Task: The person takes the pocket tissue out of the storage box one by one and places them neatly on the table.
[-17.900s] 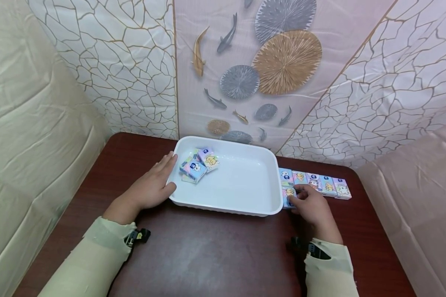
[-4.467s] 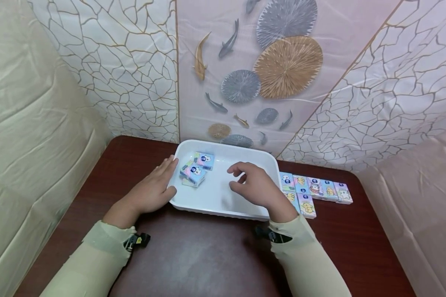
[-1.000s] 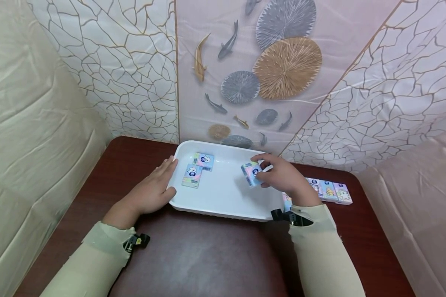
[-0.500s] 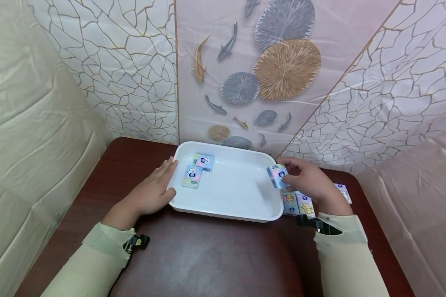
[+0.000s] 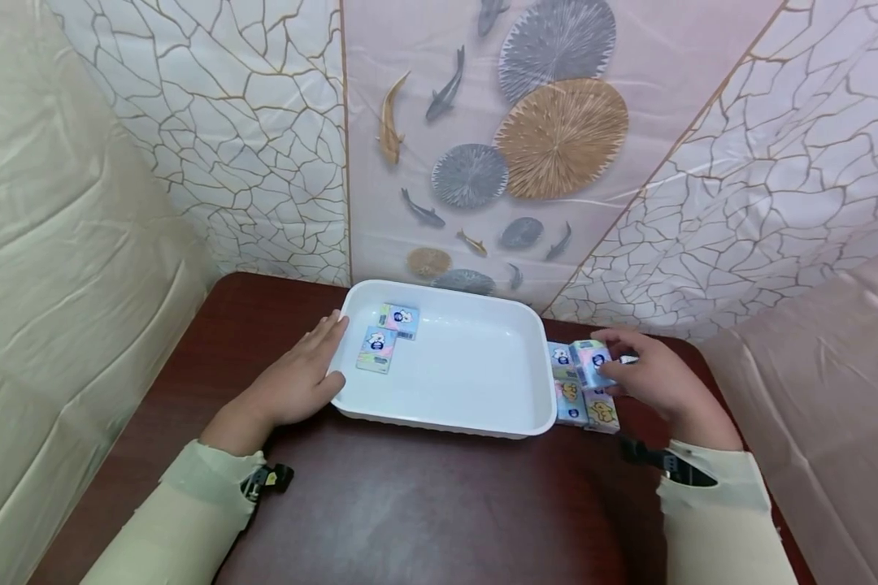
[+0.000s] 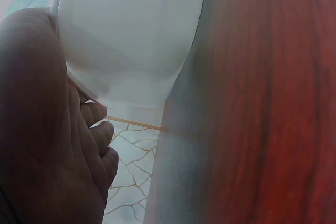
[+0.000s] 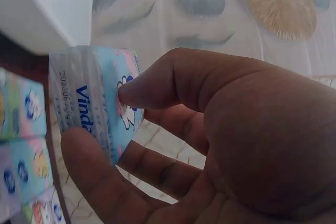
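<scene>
My right hand (image 5: 658, 378) pinches a small pack of tissues (image 5: 588, 361) between thumb and fingers, just above other packs right of the white tray (image 5: 475, 366). In the right wrist view, that tissue pack (image 7: 107, 85) is wrapped in clear film, pale blue with a cartoon figure and part of a brand name. My left hand (image 5: 293, 374) rests against the tray's left rim with its fingers straight; in the left wrist view, the palm of the left hand (image 6: 47, 114) lies beside the tray (image 6: 131, 30). Inside the tray, a rear tissue pack (image 5: 400, 318) and a front tissue pack (image 5: 375, 351) lie at the left.
Several tissue packs lie in rows against the tray's right side, among them a front one (image 5: 571, 404) and its neighbour (image 5: 601, 410); my right hand hides part of the back row. The brown table (image 5: 424, 496) meets a patterned cloth wall (image 5: 278, 162) behind.
Over the last second my right hand has carried the tissue pack rightward, from above the tray to above the rows outside. Earlier, this pack lay in the tray. My left hand stays on the rim.
</scene>
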Available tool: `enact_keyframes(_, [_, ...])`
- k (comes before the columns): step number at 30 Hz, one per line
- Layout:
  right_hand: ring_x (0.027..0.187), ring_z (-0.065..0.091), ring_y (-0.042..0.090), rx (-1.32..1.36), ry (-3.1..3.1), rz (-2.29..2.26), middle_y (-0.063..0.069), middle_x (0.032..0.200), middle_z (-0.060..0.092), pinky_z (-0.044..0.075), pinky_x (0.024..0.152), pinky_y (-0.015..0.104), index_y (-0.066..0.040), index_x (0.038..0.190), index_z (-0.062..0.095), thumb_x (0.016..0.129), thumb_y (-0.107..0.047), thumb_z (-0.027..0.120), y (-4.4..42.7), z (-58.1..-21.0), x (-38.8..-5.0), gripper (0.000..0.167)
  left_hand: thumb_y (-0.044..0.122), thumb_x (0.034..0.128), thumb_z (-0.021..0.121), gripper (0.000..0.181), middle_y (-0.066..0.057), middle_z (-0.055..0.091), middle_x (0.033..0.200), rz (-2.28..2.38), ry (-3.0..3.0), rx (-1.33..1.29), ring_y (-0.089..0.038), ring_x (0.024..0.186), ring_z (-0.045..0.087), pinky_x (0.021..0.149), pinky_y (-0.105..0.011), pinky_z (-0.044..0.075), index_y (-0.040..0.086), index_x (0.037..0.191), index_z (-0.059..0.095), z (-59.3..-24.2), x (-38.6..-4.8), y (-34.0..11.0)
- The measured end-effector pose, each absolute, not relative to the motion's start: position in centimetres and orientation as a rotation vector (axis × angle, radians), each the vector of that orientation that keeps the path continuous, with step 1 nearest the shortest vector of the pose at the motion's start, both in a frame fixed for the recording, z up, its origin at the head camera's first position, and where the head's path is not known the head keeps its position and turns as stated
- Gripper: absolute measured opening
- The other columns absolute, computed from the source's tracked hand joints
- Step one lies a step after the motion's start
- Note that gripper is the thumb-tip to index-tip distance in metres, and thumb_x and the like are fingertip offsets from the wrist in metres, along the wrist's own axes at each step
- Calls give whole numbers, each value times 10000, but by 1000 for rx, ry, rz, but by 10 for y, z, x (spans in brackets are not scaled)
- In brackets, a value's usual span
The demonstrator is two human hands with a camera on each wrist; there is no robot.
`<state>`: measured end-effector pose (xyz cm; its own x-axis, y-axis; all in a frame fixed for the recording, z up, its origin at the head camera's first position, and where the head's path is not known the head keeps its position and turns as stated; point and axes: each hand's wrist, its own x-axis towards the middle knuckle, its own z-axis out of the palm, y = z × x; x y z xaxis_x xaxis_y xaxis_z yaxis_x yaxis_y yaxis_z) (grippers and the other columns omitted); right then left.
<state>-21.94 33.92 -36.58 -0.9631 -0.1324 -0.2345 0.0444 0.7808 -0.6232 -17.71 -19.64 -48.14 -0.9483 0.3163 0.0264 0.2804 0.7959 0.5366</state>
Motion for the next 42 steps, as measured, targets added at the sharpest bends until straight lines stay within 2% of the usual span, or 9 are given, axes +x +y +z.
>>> enact_keyframes(5, [1122,707,384,-25,2728,-913,292,1451,559,708,841,374,-95,1592,585,1074,-188,721,358,-377,-216,545,281,1101,482,862,-136,39,1914,860,2917,499,-389,1776,99,1417,-638,186,128,1827,44,-482,-177,-197])
enact_keyframes(9, [1093,711,365,5,2722,-905,316,1457,547,702,834,359,-90,1613,568,1083,-206,713,372,-384,-212,562,275,1094,487,866,-143,48,1913,864,2920,499,-388,1776,102,1417,-636,186,125,1827,49,-483,-177,-197])
enact_keyframes(16, [1050,703,341,55,2706,-910,336,1426,544,705,825,385,-45,1638,525,1088,-165,686,394,-395,-206,585,271,1095,478,856,-149,57,1912,864,2922,509,-402,1772,113,1412,-651,191,120,1826,59,-482,-177,-196])
enact_keyframes(21, [1046,692,331,92,2678,-903,360,1420,532,702,801,349,-2,1642,505,1094,-170,678,404,-399,-202,599,273,1095,484,861,-139,47,1913,864,2920,500,-395,1774,107,1413,-647,190,124,1827,57,-483,-177,-196])
enact_keyframes(30, [1048,690,320,129,2633,-902,346,1375,571,703,829,363,16,1656,470,1094,-184,676,418,-406,-198,631,283,1097,480,859,-124,37,1916,874,2911,486,-394,1775,102,1412,-650,188,136,1829,54,-483,-177,-196])
enact_keyframes(36, [1024,711,304,175,2603,-938,352,1385,566,705,841,368,25,1679,436,1115,-182,646,425,-413,-196,637,290,1096,490,863,-120,47,1915,871,2918,487,-388,1775,106,1414,-642,190,138,1829,61,-484,-179,-196])
enact_keyframes(42, [1070,697,299,205,2570,-974,358,1435,544,707,845,357,14,1679,447,1118,-175,643,428,-419,-197,624,284,1096,482,860,-126,44,1915,869,2915,493,-396,1774,108,1411,-653,189,136,1829,58,-483,-178,-197])
